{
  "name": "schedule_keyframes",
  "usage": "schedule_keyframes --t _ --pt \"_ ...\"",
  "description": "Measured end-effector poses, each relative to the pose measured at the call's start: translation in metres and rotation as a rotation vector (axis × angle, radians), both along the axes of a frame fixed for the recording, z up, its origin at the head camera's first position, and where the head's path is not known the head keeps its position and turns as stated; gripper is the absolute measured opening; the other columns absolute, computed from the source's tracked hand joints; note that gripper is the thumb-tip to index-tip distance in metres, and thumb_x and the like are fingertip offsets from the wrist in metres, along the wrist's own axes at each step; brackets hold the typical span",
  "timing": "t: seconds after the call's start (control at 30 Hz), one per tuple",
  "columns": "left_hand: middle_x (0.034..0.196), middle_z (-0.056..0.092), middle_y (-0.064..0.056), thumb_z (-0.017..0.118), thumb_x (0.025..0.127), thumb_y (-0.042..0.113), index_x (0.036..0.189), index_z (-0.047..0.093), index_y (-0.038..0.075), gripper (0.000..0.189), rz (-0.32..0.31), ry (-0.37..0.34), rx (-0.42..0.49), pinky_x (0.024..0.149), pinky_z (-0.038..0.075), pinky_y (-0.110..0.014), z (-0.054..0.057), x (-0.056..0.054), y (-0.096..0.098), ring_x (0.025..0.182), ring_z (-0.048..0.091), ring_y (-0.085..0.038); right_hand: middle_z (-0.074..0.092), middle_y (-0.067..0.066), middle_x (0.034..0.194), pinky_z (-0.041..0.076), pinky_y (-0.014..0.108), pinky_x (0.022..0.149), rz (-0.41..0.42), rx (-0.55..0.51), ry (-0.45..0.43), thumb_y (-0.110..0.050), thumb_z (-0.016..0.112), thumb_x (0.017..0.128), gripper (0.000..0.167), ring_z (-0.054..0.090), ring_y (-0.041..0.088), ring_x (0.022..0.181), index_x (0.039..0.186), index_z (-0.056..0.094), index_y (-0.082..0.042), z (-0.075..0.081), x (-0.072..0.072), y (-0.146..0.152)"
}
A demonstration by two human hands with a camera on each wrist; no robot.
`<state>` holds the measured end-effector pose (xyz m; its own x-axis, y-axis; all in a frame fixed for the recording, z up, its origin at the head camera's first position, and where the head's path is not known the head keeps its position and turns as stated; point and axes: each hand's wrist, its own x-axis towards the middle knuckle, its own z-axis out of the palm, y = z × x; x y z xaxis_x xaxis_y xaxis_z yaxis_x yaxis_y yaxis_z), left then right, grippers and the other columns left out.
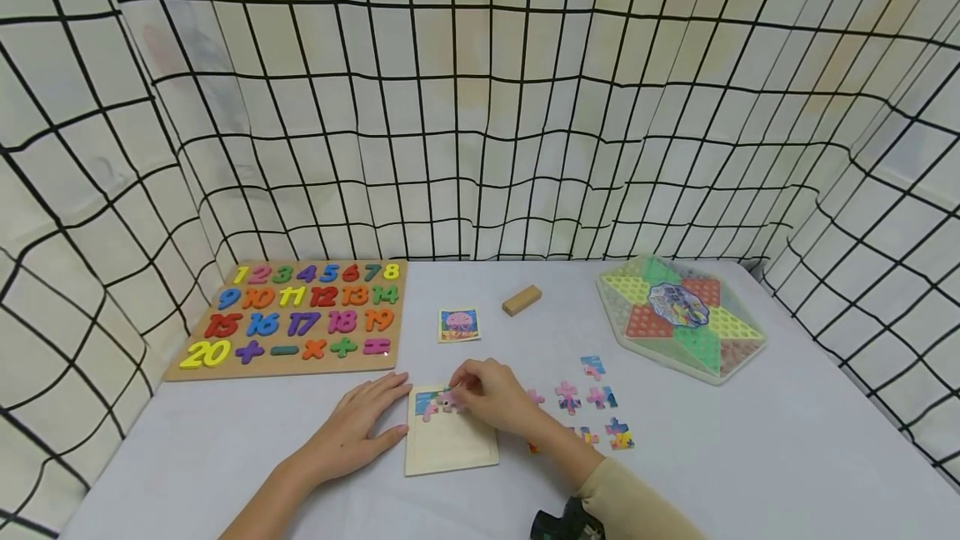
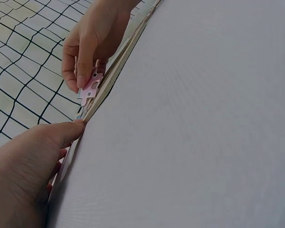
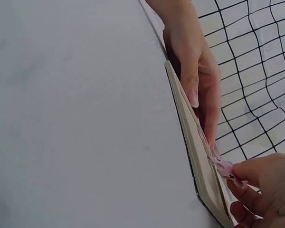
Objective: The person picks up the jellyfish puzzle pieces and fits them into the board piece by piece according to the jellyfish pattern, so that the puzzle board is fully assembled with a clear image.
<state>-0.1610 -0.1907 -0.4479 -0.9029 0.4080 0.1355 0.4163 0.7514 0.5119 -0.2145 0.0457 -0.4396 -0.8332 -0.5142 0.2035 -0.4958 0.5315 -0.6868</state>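
My right hand (image 1: 495, 397) pinches a pink jigsaw piece (image 2: 90, 89) between thumb and fingers, over the top of a pale wooden puzzle tray (image 1: 450, 450). In the right wrist view the pink piece (image 3: 224, 167) is tilted, close over the tray. A blue-and-pink jigsaw piece (image 1: 424, 407) lies in the tray's upper left corner. Against the tray's left edge, my left hand (image 1: 352, 423) rests with its fingers extended and thumb touching the side. Several loose jigsaw pieces (image 1: 567, 397) lie right of the tray, some partly hidden by my right forearm.
A small picture card (image 1: 459, 325) and a wooden block (image 1: 522, 301) lie beyond the tray. At the back left is a number board (image 1: 300, 311); at the back right, a hexagonal game board (image 1: 682, 315). Black netting (image 1: 480, 136) surrounds the white table (image 1: 720, 457).
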Motion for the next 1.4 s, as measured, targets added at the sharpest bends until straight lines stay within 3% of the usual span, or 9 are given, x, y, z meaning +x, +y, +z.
schedule_keyframes --t 0.47,1.4 --pt "0.144 0.035 -0.005 0.059 0.087 0.039 0.134 0.046 0.01 0.057 -0.006 0.014 0.001 0.105 0.019 -0.054 -0.002 -0.001 -0.001 0.133 0.028 -0.026 0.052 -0.013 0.068 0.031 0.026 0.065 -0.01 0.036 0.102 -0.02 0.068 0.083 0.007 0.04 0.008 0.073 0.084 0.067 -0.013 -0.003 -0.002 -0.005" --pt "0.144 0.036 -0.005 0.061 0.086 0.038 0.134 0.047 0.01 0.057 -0.009 0.017 0.0 0.105 0.019 -0.052 -0.002 -0.001 -0.001 0.133 0.028 -0.024 0.057 -0.013 0.077 0.03 0.028 0.07 -0.042 0.13 0.18 -0.022 0.072 0.079 0.006 0.042 0.007 0.078 0.079 0.067 -0.02 -0.006 0.0 -0.012"
